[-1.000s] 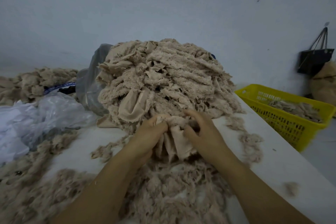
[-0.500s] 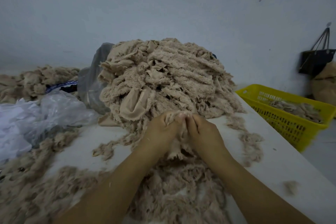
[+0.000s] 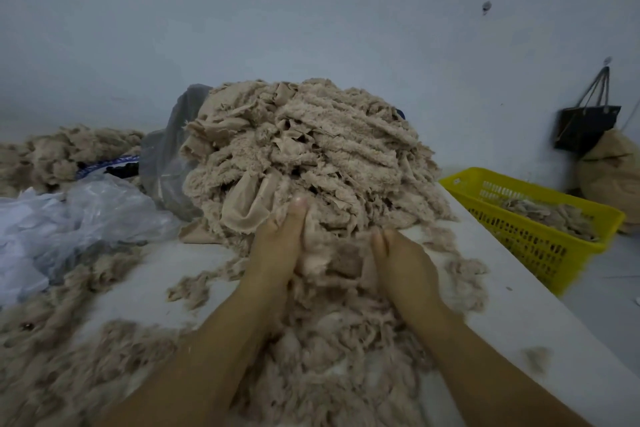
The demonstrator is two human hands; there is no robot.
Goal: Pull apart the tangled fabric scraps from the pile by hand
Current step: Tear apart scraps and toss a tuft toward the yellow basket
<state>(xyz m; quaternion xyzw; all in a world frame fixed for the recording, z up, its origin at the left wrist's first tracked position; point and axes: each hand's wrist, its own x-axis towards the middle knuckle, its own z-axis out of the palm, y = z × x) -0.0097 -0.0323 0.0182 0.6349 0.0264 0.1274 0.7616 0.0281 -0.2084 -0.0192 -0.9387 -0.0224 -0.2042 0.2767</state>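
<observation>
Two hands work at the near foot of the pile [image 3: 311, 156] of beige fabric scraps, which is heaped at the middle of the white table [image 3: 519, 315]. The left hand [image 3: 277, 246] and right hand [image 3: 403, 263] each have their fingers curled into one bunched scrap [image 3: 341, 253], held stretched between them over the loose fluff [image 3: 329, 340] spread toward the person. The left hand sits slightly higher, one fingertip raised against the heap. Clear plastic bags [image 3: 86, 215] lie left of the pile. A yellow basket [image 3: 519, 239] holding a few scraps stands beyond the table's right edge, and a black bag [image 3: 585, 128] hangs on the wall behind it.
</observation>
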